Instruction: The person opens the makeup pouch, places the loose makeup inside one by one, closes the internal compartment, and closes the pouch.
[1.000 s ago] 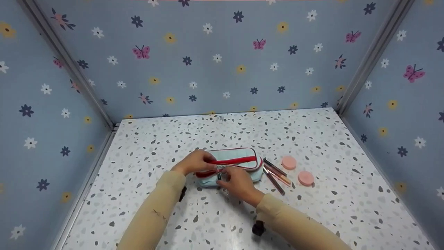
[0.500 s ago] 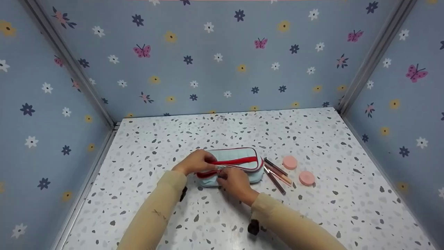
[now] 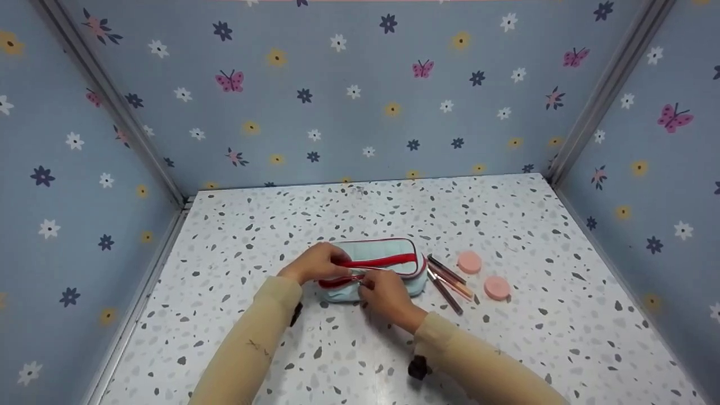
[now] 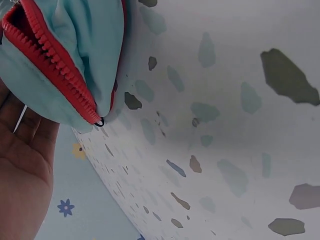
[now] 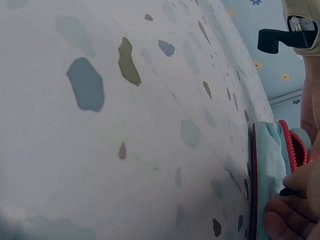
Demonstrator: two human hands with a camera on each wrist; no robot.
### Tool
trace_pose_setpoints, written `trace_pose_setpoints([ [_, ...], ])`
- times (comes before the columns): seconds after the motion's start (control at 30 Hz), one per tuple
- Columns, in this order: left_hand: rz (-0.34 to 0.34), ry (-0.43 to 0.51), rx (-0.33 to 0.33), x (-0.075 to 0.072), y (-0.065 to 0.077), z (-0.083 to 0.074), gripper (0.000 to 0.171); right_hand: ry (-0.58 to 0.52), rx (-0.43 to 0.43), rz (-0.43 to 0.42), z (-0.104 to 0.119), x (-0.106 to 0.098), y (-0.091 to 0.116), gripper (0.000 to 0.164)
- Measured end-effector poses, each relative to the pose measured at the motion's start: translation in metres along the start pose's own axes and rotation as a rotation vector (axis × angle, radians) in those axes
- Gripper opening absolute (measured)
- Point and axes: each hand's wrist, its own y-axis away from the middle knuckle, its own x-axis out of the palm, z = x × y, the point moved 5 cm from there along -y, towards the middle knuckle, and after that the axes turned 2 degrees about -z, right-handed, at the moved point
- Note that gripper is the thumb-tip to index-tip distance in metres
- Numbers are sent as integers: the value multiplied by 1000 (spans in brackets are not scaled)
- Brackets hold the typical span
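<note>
A light-blue zip pouch with red trim and a red top strap lies on the table. My left hand holds its left end, thumb on the front top edge and fingers over the top. My right hand pinches the dark zip pull at the front, largely covered by the fingers in the head view. In the left wrist view, the red zip gapes apart along the left end. What lies inside the pouch is hidden.
Right of the pouch lie several slim makeup pencils or brushes, partly crossing. Beyond them sit two round pink cases. The speckled white table is bordered by flowered blue walls at the back and sides.
My right hand has closed its fingers over the zip pull and shifted slightly to the right along the zip. The left hand, pouch and loose items stay where they were.
</note>
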Motion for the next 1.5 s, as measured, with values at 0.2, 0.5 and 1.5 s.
trace_pose_setpoints([
  [0.2, -8, -26, 15, 2, 2, 0, 22, 19, -2, 1, -4, -2, 2, 19],
  [0.5, -2, -25, -3, 8, 4, 5, 25, 26, 42, 65, -11, -5, 6, 16],
  [1.5, -15, -42, 16, 5, 2, 5, 25, 121, 34, -53, -26, -35, 15, 14],
])
